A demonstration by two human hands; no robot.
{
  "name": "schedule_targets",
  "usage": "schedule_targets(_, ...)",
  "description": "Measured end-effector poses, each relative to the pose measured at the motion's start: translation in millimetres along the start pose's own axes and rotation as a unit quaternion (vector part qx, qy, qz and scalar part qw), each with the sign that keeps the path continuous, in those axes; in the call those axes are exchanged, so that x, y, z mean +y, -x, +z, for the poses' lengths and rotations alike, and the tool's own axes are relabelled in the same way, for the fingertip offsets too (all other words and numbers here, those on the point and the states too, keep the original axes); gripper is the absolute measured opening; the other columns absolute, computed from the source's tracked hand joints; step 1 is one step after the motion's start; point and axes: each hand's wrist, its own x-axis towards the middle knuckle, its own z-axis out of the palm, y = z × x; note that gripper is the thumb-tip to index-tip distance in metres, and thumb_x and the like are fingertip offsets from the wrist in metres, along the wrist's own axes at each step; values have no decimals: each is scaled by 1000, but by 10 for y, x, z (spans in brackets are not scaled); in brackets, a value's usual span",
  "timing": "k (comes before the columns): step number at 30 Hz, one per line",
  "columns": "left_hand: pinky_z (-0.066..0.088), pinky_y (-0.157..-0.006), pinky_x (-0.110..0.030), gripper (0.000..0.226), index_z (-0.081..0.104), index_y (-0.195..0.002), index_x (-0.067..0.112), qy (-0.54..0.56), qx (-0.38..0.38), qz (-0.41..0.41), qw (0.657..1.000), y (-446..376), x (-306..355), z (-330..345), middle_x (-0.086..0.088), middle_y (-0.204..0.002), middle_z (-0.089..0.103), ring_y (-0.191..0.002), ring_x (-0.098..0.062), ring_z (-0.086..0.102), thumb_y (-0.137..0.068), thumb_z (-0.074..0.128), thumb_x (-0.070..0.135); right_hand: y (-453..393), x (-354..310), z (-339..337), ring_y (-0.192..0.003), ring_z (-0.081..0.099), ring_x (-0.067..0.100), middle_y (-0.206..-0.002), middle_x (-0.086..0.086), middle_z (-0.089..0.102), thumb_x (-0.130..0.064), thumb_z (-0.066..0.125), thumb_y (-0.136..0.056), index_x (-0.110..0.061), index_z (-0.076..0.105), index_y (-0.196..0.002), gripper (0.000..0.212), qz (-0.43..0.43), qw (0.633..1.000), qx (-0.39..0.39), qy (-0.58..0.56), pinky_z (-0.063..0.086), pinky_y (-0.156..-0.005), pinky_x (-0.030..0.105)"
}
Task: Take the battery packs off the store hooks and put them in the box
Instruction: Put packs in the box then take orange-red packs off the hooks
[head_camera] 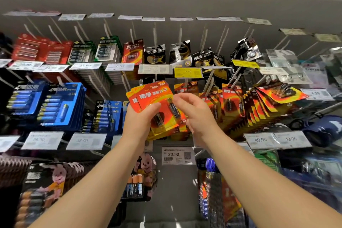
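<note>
A small stack of orange-red battery packs (157,98) is held up in front of the pegboard display, at mid-frame. My left hand (140,118) grips the stack from its lower left, thumb across the front card. My right hand (194,111) is at the stack's right edge, fingers curled against the packs. More orange packs (233,102) of the same kind hang on hooks just right of my hands. The box is out of sight.
Blue battery packs (55,105) hang on the left, red and green ones (61,52) above them. Black coin-cell cards (179,52) hang at top centre. Price tags such as the 22.90 label (175,155) jut out on hook ends. Copper-topped batteries (140,181) hang below.
</note>
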Motion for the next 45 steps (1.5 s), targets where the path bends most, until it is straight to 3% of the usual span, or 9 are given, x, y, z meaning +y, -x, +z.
schedule_targets(5,53,-91,-59,48,64,-112,31,-14,-4,16,1000,68,51,-31,-2,-109,74,-103,-25,70,-68,74,45,66,-19,29,-108,61,18,-116,-4,62,-25,76,-81,-37,59,-102,31,-11,996,4,90,57,-84,39)
schedule_targets(10,55,-92,-54,66,65,-115,30,-24,11,34,999,122,40,-38,3,-108,74,-101,-19,71,-57,75,60,77,-15,112,-100,60,17,-111,-1,58,-29,69,-87,-27,50,-108,29,-11,983,107,150,56,-82,39)
schedule_targets(17,57,-87,-50,59,60,-127,20,-4,42,-2,999,46,-55,-163,-5,-114,71,-104,-26,68,-72,78,33,68,62,-96,-91,65,24,-117,9,53,-18,64,-92,-17,40,-118,36,134,976,171,-13,53,-47,22)
schedule_targets(23,55,-90,-56,50,57,-129,22,-14,41,-11,999,-36,-113,-157,-4,-116,69,-104,-26,67,-83,76,27,-151,35,-165,-74,59,13,-119,4,50,-10,65,-91,-13,41,-133,48,104,971,209,42,59,-57,27)
schedule_targets(27,55,-90,-55,71,57,-128,22,-32,32,-5,999,-81,-120,-178,-3,-115,69,-103,-26,68,-63,74,43,-389,51,-164,-69,62,11,-114,7,61,-11,65,-91,-12,56,-111,21,94,965,238,54,61,-62,31)
schedule_targets(32,55,-91,-54,56,59,-124,20,-37,11,4,999,-120,-133,-237,-5,-111,70,-102,-26,68,-73,78,33,-602,153,-167,-68,65,13,-107,9,64,-12,67,-90,-7,58,-114,26,101,957,261,73,62,-62,34)
schedule_targets(40,57,-86,-47,45,56,-128,19,-26,7,7,1000,-175,-214,-284,-5,-113,69,-101,-24,68,-86,72,21,-626,154,-238,-92,55,28,-106,10,52,0,64,-89,0,46,-129,44,179,958,209,86,60,-71,39)
schedule_targets(43,57,-86,-49,45,56,-128,19,-23,5,6,1000,-169,-224,-266,-6,-113,69,-100,-24,68,-86,72,23,-553,187,-278,-105,58,32,-107,4,51,-10,66,-90,-3,46,-133,48,190,957,209,69,59,-80,42)
schedule_targets(45,58,-81,-45,45,56,-129,19,-20,5,3,1000,-162,-228,-242,-6,-112,69,-100,-24,68,-87,71,23,-505,248,-318,-94,58,25,-95,0,53,-23,67,-90,-8,51,-124,41,166,956,213,118,57,-83,43)
